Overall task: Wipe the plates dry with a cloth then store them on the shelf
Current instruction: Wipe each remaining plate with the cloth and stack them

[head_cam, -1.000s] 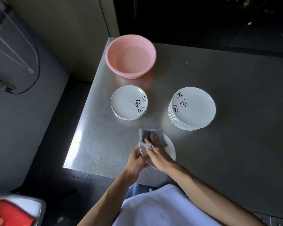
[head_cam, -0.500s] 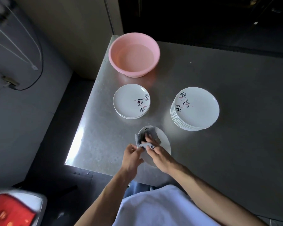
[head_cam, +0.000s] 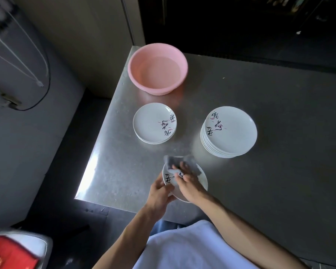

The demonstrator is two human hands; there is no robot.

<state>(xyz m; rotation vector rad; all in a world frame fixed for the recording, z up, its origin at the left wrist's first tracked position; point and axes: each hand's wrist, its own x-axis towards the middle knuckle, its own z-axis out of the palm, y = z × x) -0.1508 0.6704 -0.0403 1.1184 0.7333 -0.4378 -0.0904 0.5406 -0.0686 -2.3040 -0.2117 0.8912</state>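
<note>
My left hand [head_cam: 159, 193] grips the near-left rim of a white plate [head_cam: 203, 179] with black writing, held above the steel table's front edge. On the plate's face my right hand [head_cam: 190, 183] presses a grey cloth [head_cam: 175, 162], which bunches over the far rim. A low stack of the same white plates [head_cam: 153, 123] lies further back on the left. To the right stands a taller stack of plates [head_cam: 230, 132].
A pink basin [head_cam: 157, 68] stands at the steel table's [head_cam: 279, 152] far left corner. The table's left edge drops to a dark floor. A red and white object [head_cam: 12, 251] lies at the bottom left. Beyond the table it is dark.
My right hand has rubbed the cloth over the plate, first toward its left side, then back up to the far rim. The plate has turned a little in my left hand.
</note>
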